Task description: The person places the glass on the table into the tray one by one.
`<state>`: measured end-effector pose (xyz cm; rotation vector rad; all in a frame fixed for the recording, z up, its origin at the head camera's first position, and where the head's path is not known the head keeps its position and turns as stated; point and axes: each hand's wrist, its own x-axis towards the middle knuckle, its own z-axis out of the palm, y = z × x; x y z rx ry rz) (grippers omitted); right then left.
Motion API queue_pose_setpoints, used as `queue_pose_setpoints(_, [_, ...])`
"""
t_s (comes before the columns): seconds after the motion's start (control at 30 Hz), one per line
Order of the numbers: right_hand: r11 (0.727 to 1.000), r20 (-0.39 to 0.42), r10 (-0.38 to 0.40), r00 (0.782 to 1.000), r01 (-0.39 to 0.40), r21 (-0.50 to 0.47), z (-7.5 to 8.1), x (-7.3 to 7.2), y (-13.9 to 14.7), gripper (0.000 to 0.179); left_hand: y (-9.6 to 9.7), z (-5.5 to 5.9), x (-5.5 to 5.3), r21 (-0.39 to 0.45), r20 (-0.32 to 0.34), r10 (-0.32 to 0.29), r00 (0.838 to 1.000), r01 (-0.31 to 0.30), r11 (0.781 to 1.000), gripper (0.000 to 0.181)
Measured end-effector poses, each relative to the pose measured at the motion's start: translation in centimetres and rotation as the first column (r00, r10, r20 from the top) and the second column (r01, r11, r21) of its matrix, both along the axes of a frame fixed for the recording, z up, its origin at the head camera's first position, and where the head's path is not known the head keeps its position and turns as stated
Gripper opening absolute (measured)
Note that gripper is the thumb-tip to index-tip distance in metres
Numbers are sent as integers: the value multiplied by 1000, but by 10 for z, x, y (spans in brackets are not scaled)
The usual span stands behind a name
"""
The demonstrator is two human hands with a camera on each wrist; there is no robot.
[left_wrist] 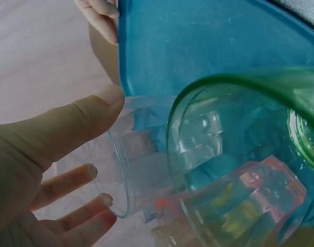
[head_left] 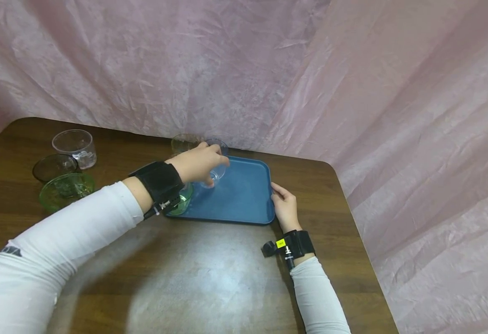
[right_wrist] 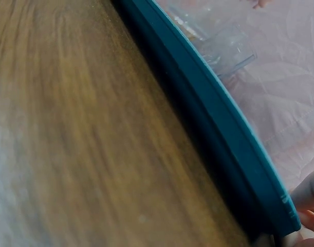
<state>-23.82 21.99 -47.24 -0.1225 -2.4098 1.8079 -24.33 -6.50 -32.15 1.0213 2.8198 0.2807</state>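
A blue tray (head_left: 244, 195) lies on the table. My left hand (head_left: 198, 163) reaches over its left part, thumb and fingers spread about a clear cup (head_left: 218, 172). In the left wrist view the fingertips lie at the rim of this clear cup (left_wrist: 146, 164), with the thumb along its other side. Beside it are a green-rimmed cup (left_wrist: 198, 87) and a tinted faceted cup (left_wrist: 259, 195). Partly under my left wrist is the green cup (head_left: 182, 204). My right hand (head_left: 284, 206) pinches the tray's right edge, seen at the corner in the right wrist view.
At the table's left stand a clear glass (head_left: 83, 153), a dark-tinted glass (head_left: 47, 169) and a green glass (head_left: 60, 192). A yellowish cup (head_left: 184, 143) is behind my left hand. Pink cloth (head_left: 227, 69) hangs along the table's back edge.
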Motion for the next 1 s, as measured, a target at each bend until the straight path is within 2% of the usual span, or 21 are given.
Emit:
queue_pose_setpoints(0.07, [1000,-6,4,1000,-4,6,1,1,0,38,1,-3,-1,-10,19,12,1000,-11,1000,64])
queue_pose_setpoints(0.23, [1000,8,24,1000,-24,4,20,12,-8,38,2,-8,-3,-10,30,12,999,-11,1000,62])
queue_pose_setpoints(0.3, [1000,16,25,1000,-25,-7,22,13,-8,39,1,-9,-3,-8,29,10,1000,-10,1000,62])
queue_pose_setpoints(0.53, [1000,16,11,1000,-11,-10,2,3,-1,38,2,-14,-6,-11,46,13,999,-13,1000,60])
queue_pose_setpoints(1.0, [999,33,21,999,-20,-43,3,4,-1,38,3,-21,-9,-33,4,18,1000,-18,999,59])
